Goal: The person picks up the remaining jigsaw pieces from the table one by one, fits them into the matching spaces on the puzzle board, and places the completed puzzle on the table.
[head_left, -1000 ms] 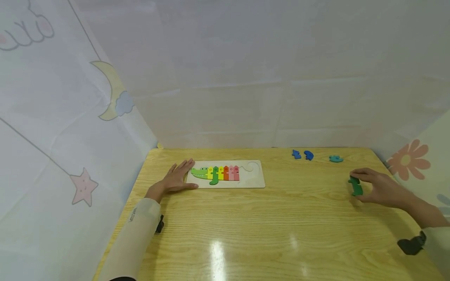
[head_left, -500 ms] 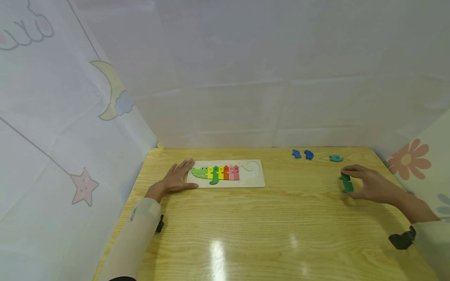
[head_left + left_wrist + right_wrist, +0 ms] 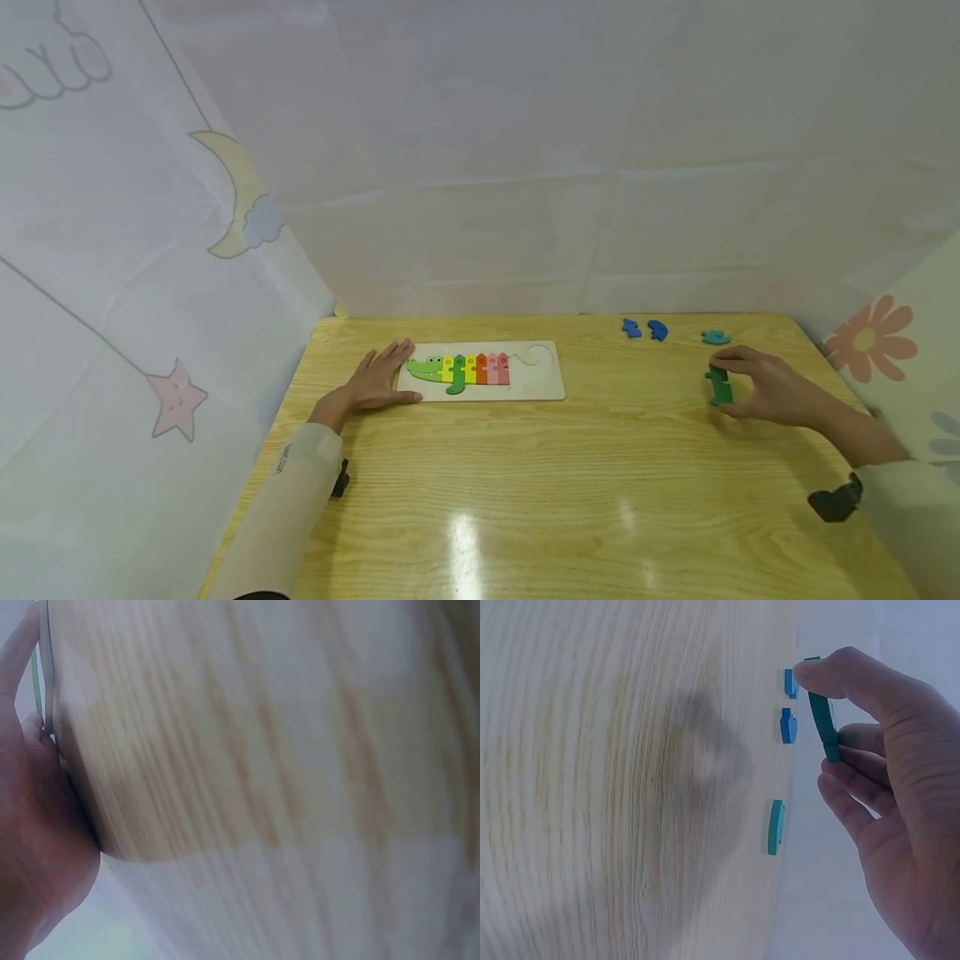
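In the head view a pale puzzle board point(image 3: 536, 385) lies toward the left of the table, with a crocodile head point(image 3: 425, 368) and several coloured body pieces fitted in a row. The outlined tail end at its right is bare wood. My left hand point(image 3: 372, 382) rests with fingers spread at the board's left end. Over the right side of the table my right hand point(image 3: 772, 387) pinches a dark green puzzle piece point(image 3: 720, 387) between thumb and fingertips. The right wrist view shows this green piece point(image 3: 822, 712) held on its edges, raised above the wood.
Two blue puzzle pieces point(image 3: 657, 330) and a teal puzzle piece point(image 3: 716, 337) lie near the table's back edge at the right. White printed sheets point(image 3: 480, 242) stand behind and beside the wooden table point(image 3: 525, 483).
My right hand has moved left with the green puzzle piece pinched in it. The left hand and the board have stayed in place.
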Tool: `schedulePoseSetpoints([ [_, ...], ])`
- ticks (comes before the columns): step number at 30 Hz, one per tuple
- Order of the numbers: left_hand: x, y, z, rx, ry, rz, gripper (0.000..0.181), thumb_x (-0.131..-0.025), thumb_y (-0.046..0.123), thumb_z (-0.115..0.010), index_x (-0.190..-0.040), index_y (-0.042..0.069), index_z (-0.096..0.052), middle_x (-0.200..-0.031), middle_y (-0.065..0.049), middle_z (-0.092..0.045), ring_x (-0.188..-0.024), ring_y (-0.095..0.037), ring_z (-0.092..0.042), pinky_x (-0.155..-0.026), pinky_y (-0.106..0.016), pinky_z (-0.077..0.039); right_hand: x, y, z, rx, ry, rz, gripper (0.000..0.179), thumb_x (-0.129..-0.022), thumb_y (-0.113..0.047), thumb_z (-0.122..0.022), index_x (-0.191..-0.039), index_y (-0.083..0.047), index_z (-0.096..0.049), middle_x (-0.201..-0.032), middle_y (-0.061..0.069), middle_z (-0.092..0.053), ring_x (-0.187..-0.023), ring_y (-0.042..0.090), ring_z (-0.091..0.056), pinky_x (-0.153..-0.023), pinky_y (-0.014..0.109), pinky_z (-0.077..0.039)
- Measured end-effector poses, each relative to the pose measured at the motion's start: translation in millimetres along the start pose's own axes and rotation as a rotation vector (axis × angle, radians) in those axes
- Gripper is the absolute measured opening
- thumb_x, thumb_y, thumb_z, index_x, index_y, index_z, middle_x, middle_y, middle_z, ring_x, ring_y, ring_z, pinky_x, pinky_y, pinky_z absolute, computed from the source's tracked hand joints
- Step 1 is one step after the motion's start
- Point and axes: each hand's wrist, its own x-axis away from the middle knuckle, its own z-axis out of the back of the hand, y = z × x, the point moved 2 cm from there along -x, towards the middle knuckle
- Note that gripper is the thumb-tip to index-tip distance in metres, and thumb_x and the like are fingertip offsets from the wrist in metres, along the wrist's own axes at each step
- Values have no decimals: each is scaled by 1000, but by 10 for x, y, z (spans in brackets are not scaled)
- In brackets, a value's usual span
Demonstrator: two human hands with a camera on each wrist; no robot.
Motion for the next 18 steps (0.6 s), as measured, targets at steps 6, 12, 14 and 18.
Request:
schedulePoseSetpoints([
  [6,13,68,52,-21,-16,21,119,-89,72,-70,-170,5,-16,-178,-15,-10,-164,-39,-6,-127,-67,1,-65,-48,-32,-18,-3,7,79,-61,-19,-104,-126,11,-70,-125,16,-65,-104,36,-68,-75,41,-60],
  [12,13,86,64,-45,-30,39,114,-91,67,-71,-171,7,-15,-178,-12,-10,-164,-36,-5,-128,-65,2,-149,-103,-46,-42,-39,-31,78,-67,-23,-102,-129,12,-69,-128,21,-64,-109,44,-67,-78,53,-60],
  [14,13,87,55,-39,-24,32,116,-90,69,-71,-171,6,-16,-178,-13,-10,-164,-38,-6,-128,-66,1,-181,-122,-42,-49,-49,-37,78,-69,-23,-101,-130,12,-68,-129,24,-64,-111,47,-66,-79,59,-59],
  [18,13,78,34,-23,-11,17,121,-88,76,-68,-170,4,-16,-178,-16,-11,-163,-41,-7,-127,-68,1,-242,-147,-36,-42,-51,-27,77,-69,-22,-101,-129,12,-68,-129,25,-64,-111,48,-66,-80,61,-58],
])
